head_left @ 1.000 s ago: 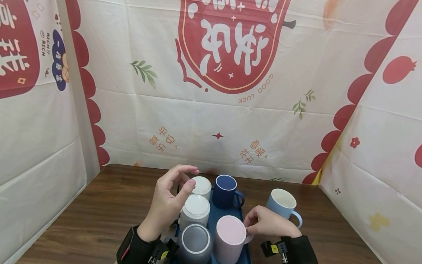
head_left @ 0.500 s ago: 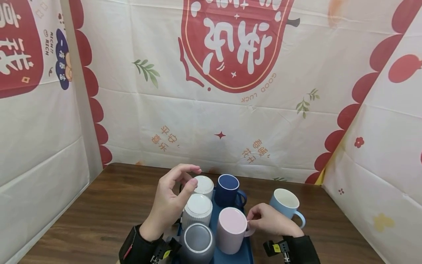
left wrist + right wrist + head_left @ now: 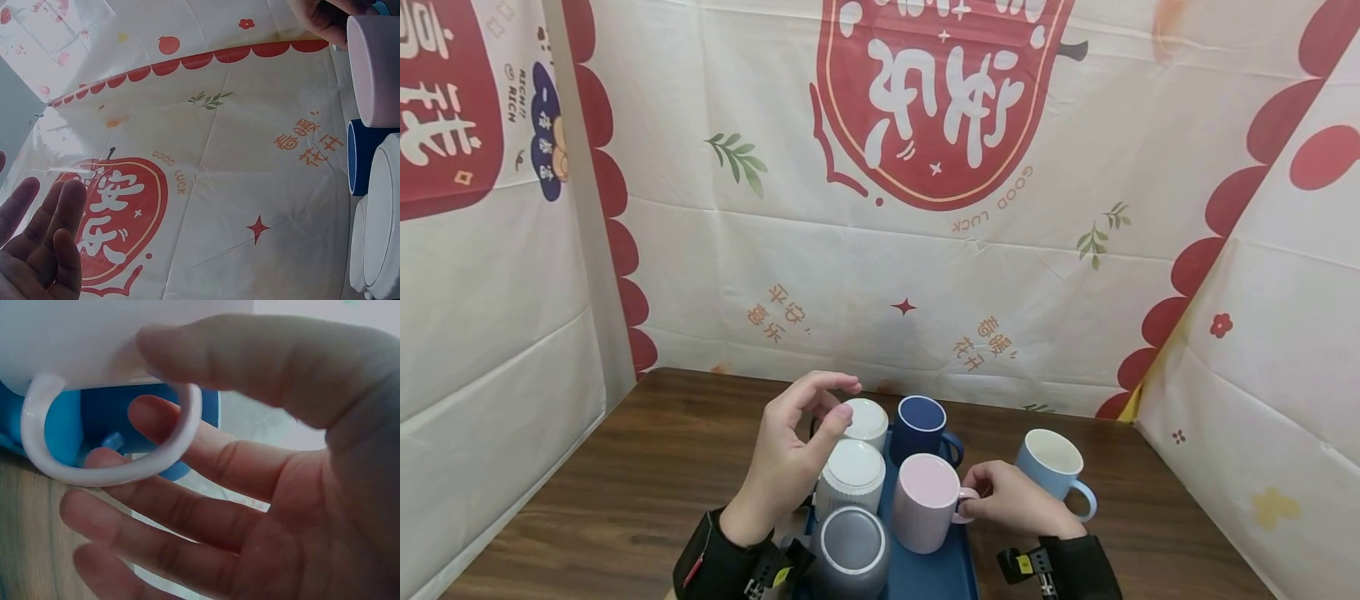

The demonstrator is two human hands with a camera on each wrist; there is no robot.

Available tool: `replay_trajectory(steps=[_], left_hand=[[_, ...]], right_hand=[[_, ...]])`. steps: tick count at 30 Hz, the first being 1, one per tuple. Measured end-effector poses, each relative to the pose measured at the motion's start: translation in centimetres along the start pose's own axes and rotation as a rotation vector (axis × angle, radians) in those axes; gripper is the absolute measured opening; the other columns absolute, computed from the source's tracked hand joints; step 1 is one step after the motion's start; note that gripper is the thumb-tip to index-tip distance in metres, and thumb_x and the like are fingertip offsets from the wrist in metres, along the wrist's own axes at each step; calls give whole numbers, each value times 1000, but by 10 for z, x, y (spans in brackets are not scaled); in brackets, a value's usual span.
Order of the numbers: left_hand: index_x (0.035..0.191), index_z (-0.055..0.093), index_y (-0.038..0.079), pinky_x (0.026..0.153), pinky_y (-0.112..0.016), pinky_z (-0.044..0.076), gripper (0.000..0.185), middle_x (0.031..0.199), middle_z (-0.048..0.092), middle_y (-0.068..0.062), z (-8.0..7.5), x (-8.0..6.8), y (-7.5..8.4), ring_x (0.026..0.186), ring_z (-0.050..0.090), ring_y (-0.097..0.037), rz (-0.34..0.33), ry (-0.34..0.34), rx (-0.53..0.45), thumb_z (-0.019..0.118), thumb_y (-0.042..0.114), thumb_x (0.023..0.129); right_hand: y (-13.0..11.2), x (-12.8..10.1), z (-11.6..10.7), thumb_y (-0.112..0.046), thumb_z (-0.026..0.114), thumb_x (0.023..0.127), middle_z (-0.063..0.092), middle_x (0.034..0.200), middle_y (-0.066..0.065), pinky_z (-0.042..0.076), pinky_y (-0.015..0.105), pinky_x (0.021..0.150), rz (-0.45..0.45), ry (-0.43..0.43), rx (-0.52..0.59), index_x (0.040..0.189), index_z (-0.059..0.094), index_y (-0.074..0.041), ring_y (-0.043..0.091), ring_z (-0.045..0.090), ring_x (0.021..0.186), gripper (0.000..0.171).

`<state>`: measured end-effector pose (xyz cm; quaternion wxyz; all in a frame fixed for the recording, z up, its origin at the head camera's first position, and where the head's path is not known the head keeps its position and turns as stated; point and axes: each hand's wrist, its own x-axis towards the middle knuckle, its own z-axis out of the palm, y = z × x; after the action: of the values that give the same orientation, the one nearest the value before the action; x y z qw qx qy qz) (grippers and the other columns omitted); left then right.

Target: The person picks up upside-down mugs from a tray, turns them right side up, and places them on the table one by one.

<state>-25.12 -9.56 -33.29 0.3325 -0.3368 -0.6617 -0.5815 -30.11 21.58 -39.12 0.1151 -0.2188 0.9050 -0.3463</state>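
My right hand (image 3: 1018, 498) pinches the handle (image 3: 40, 434) of a pink mug (image 3: 925, 508), with the thumb by the mug's wall and a fingertip inside the handle loop. The mug is over the right side of a blue tray (image 3: 936, 575), just in front of a navy mug (image 3: 917, 429). My left hand (image 3: 790, 454) is raised beside the tray's left row, fingers loosely bent and holding nothing. That row has two white mugs, a ribbed nearer one (image 3: 852, 479) and a farther one (image 3: 867, 421) partly behind my fingers, plus a grey mug (image 3: 852, 554) in front.
A light blue mug (image 3: 1047, 462) with a cream inside stands upright on the brown wooden table (image 3: 587, 500), right of the tray and behind my right hand. Printed cloth (image 3: 820, 275) walls off the back and both sides.
My right hand has moved the pink mug away from me along the tray, closer to the navy mug. The left hand keeps its pose; the head view has shifted slightly.
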Motion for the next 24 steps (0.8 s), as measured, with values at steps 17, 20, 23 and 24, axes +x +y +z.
replay_trajectory(steps=[17,20,23,24], left_hand=[[116,67,7,67,-28,48,25,107,68,-4,2,-1,0,73,59,-16,-21,-13,-11,59,-1,93],[116,67,6,68,-28,48,25,107,68,-4,1,-1,-1,74,59,-16,-20,-15,-8,59,-1,93],[115,67,6,68,-27,48,24,107,68,-3,0,-1,0,75,60,-16,-26,-16,-9,59,-1,93],[115,66,5,68,-27,48,24,108,68,-4,0,-1,0,75,59,-16,-24,-16,-11,59,-1,93]], right_hand=[[4,1,5,-11,74,88,61,74,3,50,33,59,61,45,-1,84,66,-7,21,56,67,10],[4,3,6,-8,73,87,61,73,2,50,32,58,62,70,-26,82,66,-7,20,56,66,8],[4,4,6,-4,72,85,60,71,1,50,30,57,51,101,-59,80,66,-8,18,56,66,9],[4,5,6,-4,72,84,60,71,1,50,30,58,45,109,-68,79,66,-8,18,56,67,9]])
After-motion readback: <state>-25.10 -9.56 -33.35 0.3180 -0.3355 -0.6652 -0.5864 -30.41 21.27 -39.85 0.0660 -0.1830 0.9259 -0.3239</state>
